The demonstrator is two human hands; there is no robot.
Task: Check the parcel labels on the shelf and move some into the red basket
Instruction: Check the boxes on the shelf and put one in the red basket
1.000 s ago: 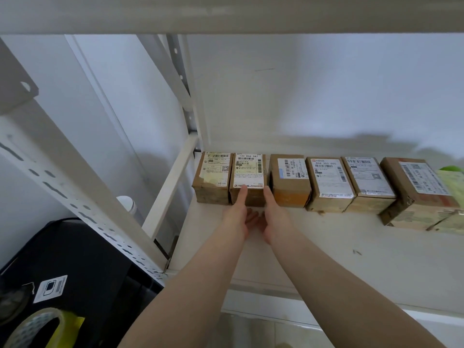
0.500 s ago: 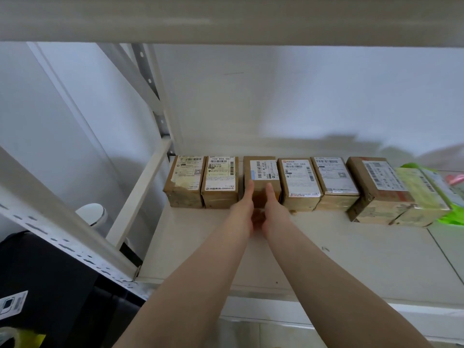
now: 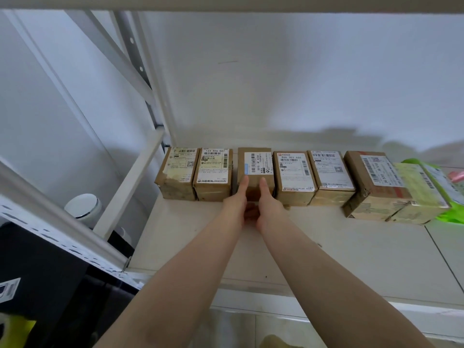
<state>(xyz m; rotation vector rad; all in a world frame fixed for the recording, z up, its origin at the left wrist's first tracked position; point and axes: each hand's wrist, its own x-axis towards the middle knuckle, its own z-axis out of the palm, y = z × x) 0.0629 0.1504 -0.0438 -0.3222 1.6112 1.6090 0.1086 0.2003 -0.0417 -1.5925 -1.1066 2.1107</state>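
- Head view: your left hand and right hand meet at mid-frame, thumbs laid up the near face of the third parcel; whether the other fingers curl under it you cannot tell.
- That parcel stands in a row of brown label-up boxes along the back of the white shelf, between the second parcel and the fourth parcel.
- A green packet lies at the right edge.
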